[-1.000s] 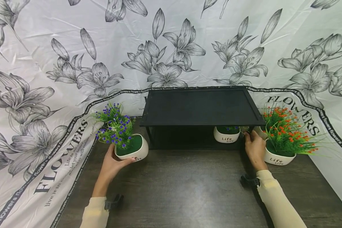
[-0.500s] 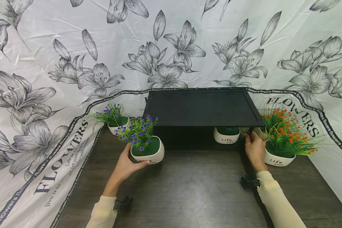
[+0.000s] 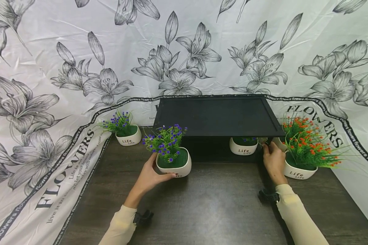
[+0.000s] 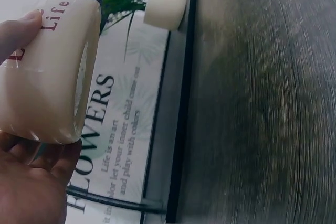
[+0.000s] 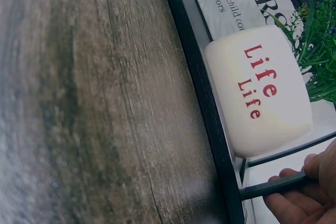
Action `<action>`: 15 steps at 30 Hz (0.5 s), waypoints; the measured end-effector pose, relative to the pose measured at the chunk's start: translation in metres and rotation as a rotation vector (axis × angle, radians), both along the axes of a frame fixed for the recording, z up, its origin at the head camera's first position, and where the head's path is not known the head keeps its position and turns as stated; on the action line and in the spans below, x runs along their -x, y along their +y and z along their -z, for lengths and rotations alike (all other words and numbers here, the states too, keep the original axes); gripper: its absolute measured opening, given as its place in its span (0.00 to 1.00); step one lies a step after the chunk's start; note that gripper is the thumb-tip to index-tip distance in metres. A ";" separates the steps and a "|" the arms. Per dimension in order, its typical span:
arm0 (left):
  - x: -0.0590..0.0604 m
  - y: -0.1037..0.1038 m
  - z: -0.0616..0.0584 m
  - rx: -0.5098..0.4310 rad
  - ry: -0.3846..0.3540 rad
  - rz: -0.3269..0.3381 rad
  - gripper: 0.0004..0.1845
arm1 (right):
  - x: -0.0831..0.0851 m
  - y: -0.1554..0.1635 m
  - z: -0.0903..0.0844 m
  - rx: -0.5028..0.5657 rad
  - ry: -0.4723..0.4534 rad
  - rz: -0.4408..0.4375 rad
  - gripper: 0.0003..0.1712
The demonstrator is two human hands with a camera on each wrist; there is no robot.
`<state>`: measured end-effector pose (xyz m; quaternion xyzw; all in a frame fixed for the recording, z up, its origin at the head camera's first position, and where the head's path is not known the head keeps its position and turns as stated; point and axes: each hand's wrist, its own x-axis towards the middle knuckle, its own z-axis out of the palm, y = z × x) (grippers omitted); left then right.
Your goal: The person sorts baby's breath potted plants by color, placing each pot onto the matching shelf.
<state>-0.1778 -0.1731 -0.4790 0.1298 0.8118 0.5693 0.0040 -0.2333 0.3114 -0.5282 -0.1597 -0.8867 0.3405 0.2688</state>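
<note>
My left hand (image 3: 149,176) grips a white pot with blue-purple flowers (image 3: 173,167), thumb on its front. In the left wrist view this pot (image 4: 50,72) hangs above the table, its underside partly showing. Before me stands a black two-tier rack (image 3: 217,117). With my right hand (image 3: 274,162) I hold its front right upright; the right wrist view shows fingers curled round that thin black post (image 5: 275,186). Just left of that hand, a white pot marked "Life" (image 3: 243,149) stands on the lower tier, its purple-flowered plant mostly hidden by the top board.
Another purple-flowered pot (image 3: 128,139) stands at the back left of the dark wooden table (image 3: 214,207). A pot of orange flowers (image 3: 300,170) stands beside my right hand, with a further pale pot partly hidden behind. White floral cloth (image 3: 110,54) hangs behind and around the sides.
My left hand has carried the purple-flowered pot rightward to the rack's front left, uncovering the pot at the back left. The right hand stays on the post.
</note>
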 end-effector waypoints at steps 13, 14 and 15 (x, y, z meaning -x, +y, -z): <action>0.009 0.033 0.006 -0.034 0.062 0.074 0.54 | 0.000 0.000 0.000 -0.002 0.002 0.005 0.13; 0.010 0.035 0.007 -0.032 0.066 0.078 0.54 | 0.000 0.000 0.000 0.000 -0.001 0.004 0.13; 0.011 0.038 0.007 -0.033 0.066 0.083 0.53 | 0.000 -0.001 -0.001 0.000 -0.003 0.004 0.13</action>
